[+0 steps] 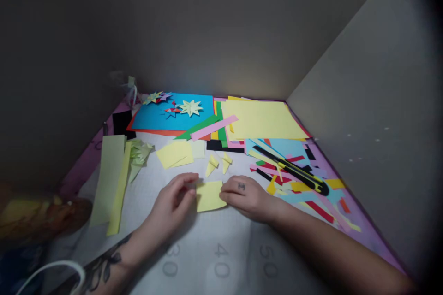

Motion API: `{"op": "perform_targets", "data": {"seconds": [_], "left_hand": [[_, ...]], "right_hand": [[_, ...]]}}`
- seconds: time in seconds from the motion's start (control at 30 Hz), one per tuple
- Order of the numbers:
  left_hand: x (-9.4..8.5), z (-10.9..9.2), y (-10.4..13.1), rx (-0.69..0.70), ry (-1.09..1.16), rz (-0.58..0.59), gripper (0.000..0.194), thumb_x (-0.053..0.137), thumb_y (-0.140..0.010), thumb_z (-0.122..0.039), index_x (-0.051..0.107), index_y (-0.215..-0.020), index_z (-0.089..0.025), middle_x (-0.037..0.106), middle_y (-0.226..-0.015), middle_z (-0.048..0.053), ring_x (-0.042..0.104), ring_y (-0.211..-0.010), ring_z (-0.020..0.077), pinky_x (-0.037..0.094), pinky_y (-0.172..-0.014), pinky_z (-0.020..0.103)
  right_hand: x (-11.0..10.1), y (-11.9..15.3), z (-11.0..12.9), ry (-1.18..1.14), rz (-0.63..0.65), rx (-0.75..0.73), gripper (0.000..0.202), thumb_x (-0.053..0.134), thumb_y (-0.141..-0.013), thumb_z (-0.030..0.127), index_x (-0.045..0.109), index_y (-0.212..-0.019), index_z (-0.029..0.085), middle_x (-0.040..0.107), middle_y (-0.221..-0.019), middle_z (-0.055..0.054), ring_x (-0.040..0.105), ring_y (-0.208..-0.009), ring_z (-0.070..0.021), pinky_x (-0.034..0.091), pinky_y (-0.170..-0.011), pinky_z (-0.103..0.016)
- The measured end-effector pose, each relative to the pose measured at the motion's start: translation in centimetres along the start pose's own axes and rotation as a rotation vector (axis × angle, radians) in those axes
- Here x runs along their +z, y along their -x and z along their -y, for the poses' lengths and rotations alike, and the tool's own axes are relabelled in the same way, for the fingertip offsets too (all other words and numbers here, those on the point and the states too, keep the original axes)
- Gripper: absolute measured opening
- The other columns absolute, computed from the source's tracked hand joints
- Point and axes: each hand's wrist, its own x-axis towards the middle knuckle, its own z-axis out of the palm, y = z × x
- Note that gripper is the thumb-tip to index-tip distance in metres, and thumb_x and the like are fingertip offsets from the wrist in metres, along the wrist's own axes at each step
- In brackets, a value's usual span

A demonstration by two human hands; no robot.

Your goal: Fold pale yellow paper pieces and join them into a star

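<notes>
A small yellow square of paper [209,196] lies in front of me on the white gridded sheet. My right hand [247,197] pinches its right edge between thumb and fingers. My left hand [176,200] is by the paper's left edge, thumb and fingers curved and apart, with nothing visible between them. Just beyond the square are two small folded yellow paper pieces [212,165]. Several flat yellow paper squares [175,154] lie overlapped behind my left hand.
Folded paper stars [191,108] rest on a blue sheet [148,120] at the back. A large yellow sheet [263,120] lies back right. On the right, a black and yellow utility knife [294,173] lies among coloured scraps. Pale green strips [109,175] and crumpled paper [139,153] are left.
</notes>
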Motion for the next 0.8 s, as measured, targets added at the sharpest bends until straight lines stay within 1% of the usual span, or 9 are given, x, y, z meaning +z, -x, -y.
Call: {"op": "perform_targets", "data": {"seconds": [0.03,0.1,0.17,0.23,0.3,0.47,0.6,0.7,0.8], "left_hand": [[-0.3,-0.1,0.1,0.112,-0.127,0.043,0.022,0.047,-0.088,-0.023,0.061,-0.104,-0.02,0.062,-0.111,0.009,0.055,-0.104,0.0214,0.043,-0.089,0.037],[-0.7,-0.4,0.3,0.289,-0.309,0.232,0.023,0.046,-0.089,-0.023,0.062,-0.105,-0.022,0.062,-0.108,0.008,0.054,-0.102,0.0214,0.043,-0.09,0.038],[-0.7,-0.6,0.4,0.365,-0.448,0.383,0.028,0.055,-0.085,-0.036,0.061,-0.109,-0.022,0.062,-0.107,0.009,0.054,-0.098,0.0234,0.044,-0.086,0.039],[-0.2,-0.6,0.6,0.377,-0.586,0.419,0.043,0.063,-0.077,-0.049,0.061,-0.107,-0.019,0.061,-0.105,0.011,0.053,-0.095,0.0262,0.045,-0.081,0.04],[0.4,-0.3,0.7,0.362,-0.701,0.384,0.044,0.063,-0.076,-0.051,0.061,-0.104,-0.017,0.061,-0.102,0.011,0.053,-0.091,0.0273,0.046,-0.076,0.041],[1.5,0.6,1.0,0.345,-0.703,0.239,0.02,0.049,-0.089,-0.029,0.064,-0.095,-0.017,0.06,-0.093,0.009,0.053,-0.085,0.0224,0.045,-0.074,0.036],[1.7,0.3,1.2,0.224,-0.614,0.143,0.022,0.046,-0.09,-0.027,0.065,-0.085,-0.018,0.059,-0.089,0.007,0.053,-0.083,0.0196,0.044,-0.073,0.034],[1.9,-0.1,1.1,0.108,-0.608,0.08,0.028,0.046,-0.09,-0.03,0.062,-0.07,-0.018,0.057,-0.083,0.005,0.053,-0.08,0.0189,0.043,-0.07,0.032],[2.2,-0.4,0.8,0.028,-0.618,0.013,0.029,0.048,-0.088,-0.033,0.06,-0.065,-0.019,0.056,-0.08,0.004,0.053,-0.08,0.0195,0.043,-0.07,0.032]], "right_hand": [[0.0,0.1,-0.1,-0.018,0.055,0.002,0.027,0.042,-0.09,0.014,0.066,-0.097,0.024,0.069,-0.092,-0.004,0.062,-0.08,-0.0168,0.05,-0.073,-0.032],[0.0,0.2,-0.4,-0.053,0.116,-0.001,0.029,0.039,-0.09,0.013,0.065,-0.098,0.024,0.069,-0.096,-0.004,0.063,-0.087,-0.0168,0.05,-0.079,-0.033],[0.0,0.4,-0.6,-0.076,0.122,-0.005,0.028,0.04,-0.089,0.013,0.065,-0.096,0.023,0.068,-0.097,-0.005,0.061,-0.09,-0.0174,0.05,-0.081,-0.034],[0.0,0.5,-0.7,-0.082,0.096,0.015,0.024,0.042,-0.088,0.013,0.064,-0.093,0.021,0.068,-0.096,-0.007,0.06,-0.088,-0.0183,0.05,-0.08,-0.036],[0.1,0.7,-0.8,-0.088,0.056,0.059,0.019,0.046,-0.086,0.013,0.064,-0.088,0.02,0.066,-0.095,-0.008,0.057,-0.087,-0.0193,0.05,-0.079,-0.037],[0.6,0.9,-0.3,-0.127,-0.019,0.212,0.015,0.051,-0.083,0.012,0.064,-0.085,0.02,0.062,-0.092,-0.007,0.053,-0.092,-0.0206,0.048,-0.081,-0.037],[0.8,0.6,0.2,-0.151,-0.045,0.341,0.011,0.055,-0.082,0.014,0.064,-0.079,0.02,0.06,-0.087,-0.006,0.052,-0.088,-0.0204,0.046,-0.08,-0.037],[1.0,0.3,0.5,-0.155,-0.047,0.447,0.009,0.057,-0.081,0.015,0.064,-0.076,0.019,0.059,-0.082,-0.006,0.051,-0.083,-0.0204,0.045,-0.076,-0.036],[1.3,0.1,0.8,-0.121,-0.046,0.548,0.012,0.056,-0.081,0.015,0.062,-0.072,0.018,0.058,-0.08,-0.006,0.049,-0.08,-0.0202,0.043,-0.071,-0.035]]}}
